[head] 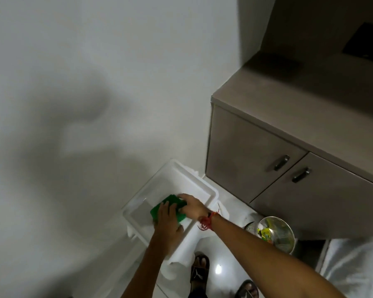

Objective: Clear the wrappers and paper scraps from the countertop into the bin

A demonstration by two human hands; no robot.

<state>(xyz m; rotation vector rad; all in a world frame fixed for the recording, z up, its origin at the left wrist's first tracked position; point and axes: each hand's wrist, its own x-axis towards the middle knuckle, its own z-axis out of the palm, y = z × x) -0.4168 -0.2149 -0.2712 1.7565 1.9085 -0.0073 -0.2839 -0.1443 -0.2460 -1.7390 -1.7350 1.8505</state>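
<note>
Fingers (pixel 170 206) of both hands curled on green wrapper (pixel 159 208); over white bin (pixel 205 191)

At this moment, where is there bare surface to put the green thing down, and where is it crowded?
Free: the countertop above the cabinet doors shows nothing on it, and the white bin's lid is bare on its wall side. Crowded: the lid's near half, where the left hand and right hand hold the green wrapper; the steel bowl holds scraps.
</note>
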